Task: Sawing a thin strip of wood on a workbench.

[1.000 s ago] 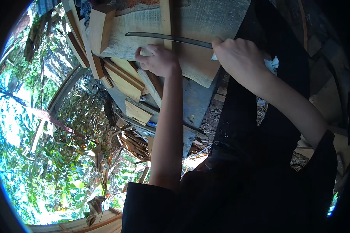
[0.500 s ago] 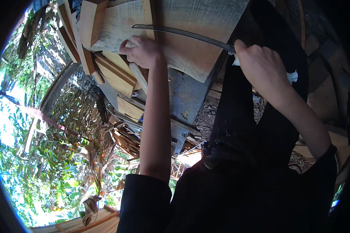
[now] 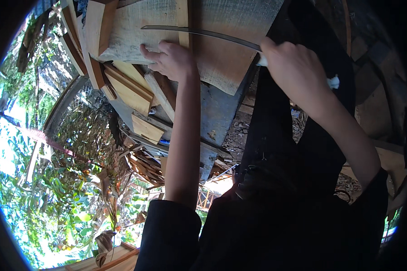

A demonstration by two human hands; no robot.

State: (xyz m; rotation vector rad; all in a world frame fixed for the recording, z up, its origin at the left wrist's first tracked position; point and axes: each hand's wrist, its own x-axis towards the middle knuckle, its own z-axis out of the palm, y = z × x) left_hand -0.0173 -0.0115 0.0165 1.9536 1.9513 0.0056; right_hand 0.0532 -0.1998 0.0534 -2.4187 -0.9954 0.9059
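In my right hand [image 3: 296, 72], closed round its white handle, is a handsaw [image 3: 219, 35] with a long, narrow, dark blade. The blade reaches leftward and lies across a pale wooden strip [image 3: 184, 20]. Just on the near side of the blade, my left hand [image 3: 172, 61] bears on the strip, with one finger stretched out to the left. Its thumb and the strip's near end are hidden by the hand. Beneath the strip is a wide, rough-sawn wooden board [image 3: 230, 58].
Left of the board stand several upright wood pieces [image 3: 99, 27]. Stacked offcuts [image 3: 129, 88] and a greyish stick [image 3: 160, 95] lie nearer, on a dark grey surface [image 3: 212, 110]. Wood scraps [image 3: 144, 165] heap lower down. My dark-trousered legs [image 3: 271, 122] are on the right.
The handsaw has slid left across the strip with my right hand. One finger of my left hand has straightened, while that hand keeps its place by the strip. The view has shifted slightly.
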